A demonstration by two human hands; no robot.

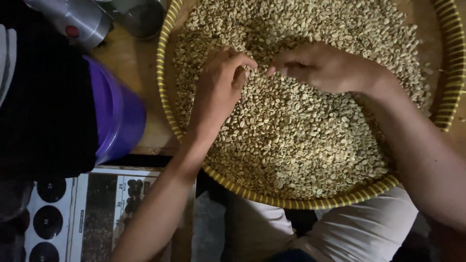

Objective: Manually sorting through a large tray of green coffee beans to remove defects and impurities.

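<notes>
Both hands rest on pale beans [291,131] filling the woven tray [167,104] on the bench. The left hand [218,87] pinches some beans; the right hand [325,68] curls, fingertips together. Most beans lie untouched, so the sorting seems far from finished.

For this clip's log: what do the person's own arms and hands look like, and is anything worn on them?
Both forearms are bare right up to the frame edges, with no sleeve showing. The left hand and right hand wear no gloves, and no ring, watch or bracelet shows on the parts in view. Both arms are slender. Dim lighting keeps finer marks from being made out.
</notes>
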